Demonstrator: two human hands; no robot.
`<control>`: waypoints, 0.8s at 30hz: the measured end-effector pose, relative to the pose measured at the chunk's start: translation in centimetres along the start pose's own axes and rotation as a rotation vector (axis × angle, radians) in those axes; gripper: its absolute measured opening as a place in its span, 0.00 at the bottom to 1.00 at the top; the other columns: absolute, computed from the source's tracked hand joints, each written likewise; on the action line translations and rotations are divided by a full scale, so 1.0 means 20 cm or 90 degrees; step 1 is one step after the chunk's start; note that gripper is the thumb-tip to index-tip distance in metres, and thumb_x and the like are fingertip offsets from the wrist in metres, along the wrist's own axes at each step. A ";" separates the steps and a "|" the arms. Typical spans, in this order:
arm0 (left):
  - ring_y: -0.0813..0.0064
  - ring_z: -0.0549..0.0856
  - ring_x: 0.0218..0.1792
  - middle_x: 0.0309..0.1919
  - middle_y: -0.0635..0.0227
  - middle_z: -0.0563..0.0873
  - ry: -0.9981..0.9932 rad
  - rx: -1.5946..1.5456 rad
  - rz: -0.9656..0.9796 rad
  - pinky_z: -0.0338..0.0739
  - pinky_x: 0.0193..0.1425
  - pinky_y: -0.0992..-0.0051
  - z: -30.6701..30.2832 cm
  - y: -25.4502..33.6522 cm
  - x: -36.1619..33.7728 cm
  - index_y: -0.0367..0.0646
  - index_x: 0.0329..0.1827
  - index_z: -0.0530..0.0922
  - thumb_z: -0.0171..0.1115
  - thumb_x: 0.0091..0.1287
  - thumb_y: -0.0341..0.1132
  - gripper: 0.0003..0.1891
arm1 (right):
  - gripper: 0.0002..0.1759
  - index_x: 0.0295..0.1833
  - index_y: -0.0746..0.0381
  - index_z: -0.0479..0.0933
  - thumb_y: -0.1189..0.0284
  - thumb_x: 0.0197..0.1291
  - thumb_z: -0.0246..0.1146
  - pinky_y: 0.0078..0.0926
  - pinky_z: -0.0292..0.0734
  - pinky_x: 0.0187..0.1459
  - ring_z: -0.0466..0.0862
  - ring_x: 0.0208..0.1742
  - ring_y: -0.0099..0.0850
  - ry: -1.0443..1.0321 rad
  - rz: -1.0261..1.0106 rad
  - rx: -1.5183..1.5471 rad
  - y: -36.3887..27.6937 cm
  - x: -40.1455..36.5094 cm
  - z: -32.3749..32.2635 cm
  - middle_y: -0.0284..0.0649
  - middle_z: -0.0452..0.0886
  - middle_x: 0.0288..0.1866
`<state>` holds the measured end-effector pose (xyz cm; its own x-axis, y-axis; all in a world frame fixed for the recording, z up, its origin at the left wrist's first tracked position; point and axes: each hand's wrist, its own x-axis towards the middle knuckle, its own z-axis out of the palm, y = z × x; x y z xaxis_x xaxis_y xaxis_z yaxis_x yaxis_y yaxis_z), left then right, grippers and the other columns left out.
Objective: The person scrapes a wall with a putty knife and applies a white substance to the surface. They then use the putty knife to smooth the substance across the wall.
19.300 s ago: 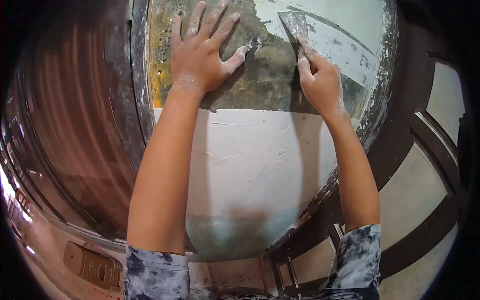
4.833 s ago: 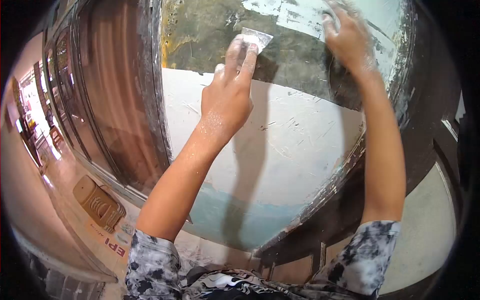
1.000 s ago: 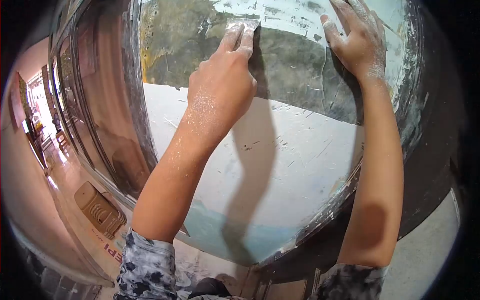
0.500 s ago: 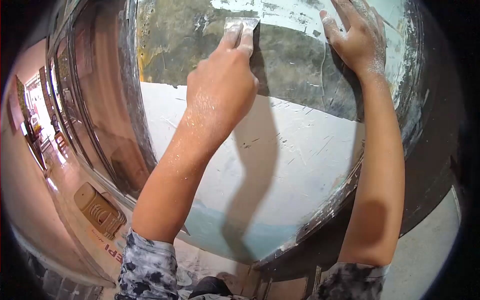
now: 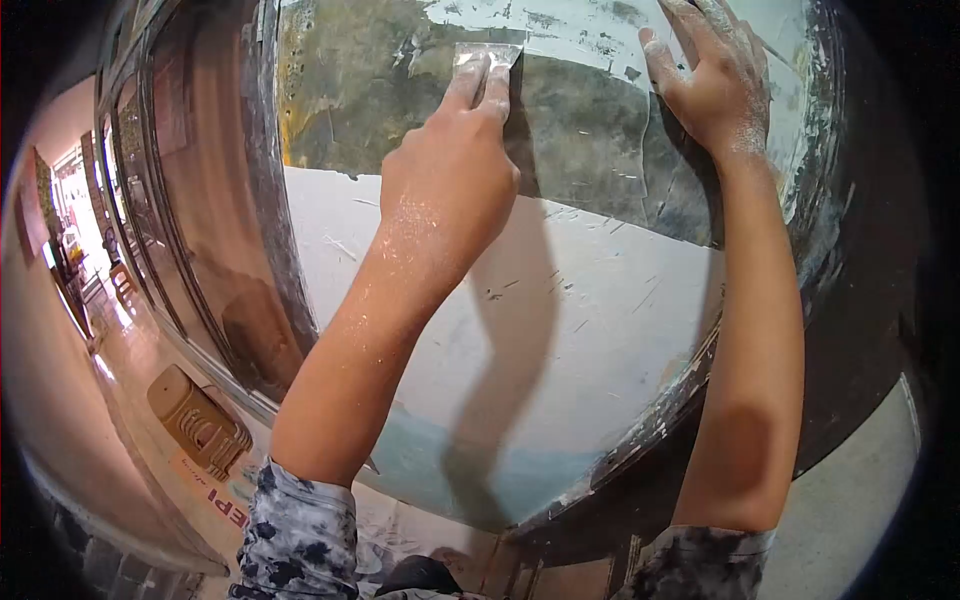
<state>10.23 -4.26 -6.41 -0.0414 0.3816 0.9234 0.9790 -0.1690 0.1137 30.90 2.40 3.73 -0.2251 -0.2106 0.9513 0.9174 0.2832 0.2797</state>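
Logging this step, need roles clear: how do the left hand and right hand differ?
The left hand is closed on a scraper, two fingers pressing its blade to the wall; the right hand holds nothing and lies flat, fingers spread. The left hand is over the dark scraped patch; the right hand, further right, reaches onto the pale paint above it. Both are dusted white and touch the wall.

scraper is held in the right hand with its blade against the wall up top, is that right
No: the head view shows the scraper in the left hand, its blade against the wall up top. The right hand lies open on the wall.
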 end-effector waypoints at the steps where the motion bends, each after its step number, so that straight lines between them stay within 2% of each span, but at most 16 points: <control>1: 0.47 0.84 0.63 0.79 0.66 0.72 -0.020 -0.016 -0.033 0.79 0.69 0.53 0.00 0.01 -0.01 0.44 0.76 0.74 0.50 0.66 0.24 0.31 | 0.29 0.66 0.58 0.82 0.60 0.60 0.66 0.49 0.56 0.81 0.67 0.82 0.45 0.000 0.000 0.000 0.02 0.00 0.02 0.45 0.74 0.78; 6: 0.47 0.84 0.63 0.79 0.66 0.72 -0.014 -0.029 -0.032 0.80 0.68 0.54 0.01 0.02 -0.03 0.44 0.77 0.73 0.51 0.65 0.23 0.32 | 0.29 0.67 0.57 0.82 0.60 0.60 0.65 0.49 0.56 0.82 0.67 0.82 0.45 0.004 -0.038 -0.001 0.08 0.00 0.06 0.45 0.74 0.79; 16: 0.49 0.83 0.65 0.80 0.68 0.71 -0.012 -0.017 -0.028 0.80 0.67 0.54 0.04 0.02 -0.02 0.44 0.77 0.73 0.52 0.63 0.23 0.34 | 0.29 0.66 0.58 0.82 0.60 0.60 0.65 0.48 0.57 0.81 0.69 0.80 0.45 0.000 -0.026 0.049 0.09 0.01 0.04 0.47 0.76 0.76; 21: 0.50 0.82 0.66 0.80 0.69 0.71 -0.007 0.004 -0.019 0.80 0.68 0.55 0.01 0.03 0.02 0.44 0.78 0.72 0.51 0.64 0.24 0.34 | 0.29 0.66 0.59 0.82 0.60 0.59 0.66 0.49 0.57 0.81 0.69 0.80 0.46 0.023 -0.033 0.009 0.12 0.00 0.09 0.47 0.76 0.76; 23: 0.50 0.82 0.67 0.80 0.69 0.72 -0.004 -0.013 -0.020 0.80 0.69 0.55 0.01 0.03 0.01 0.45 0.78 0.72 0.52 0.63 0.23 0.35 | 0.26 0.69 0.47 0.81 0.52 0.68 0.64 0.48 0.69 0.71 0.80 0.68 0.46 0.052 -0.099 -0.025 0.19 0.00 0.13 0.40 0.83 0.67; 24: 0.50 0.82 0.67 0.80 0.69 0.72 -0.003 -0.014 -0.020 0.80 0.69 0.55 0.02 0.02 -0.01 0.45 0.78 0.72 0.52 0.63 0.23 0.35 | 0.26 0.69 0.47 0.81 0.52 0.68 0.64 0.48 0.69 0.71 0.80 0.68 0.46 0.053 -0.100 -0.026 0.19 0.00 0.13 0.40 0.83 0.67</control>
<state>10.81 -4.07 -6.73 -0.0706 0.3914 0.9175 0.9726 -0.1770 0.1504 33.49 5.89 5.09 -0.3400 -0.3258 0.8822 0.8862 0.2029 0.4165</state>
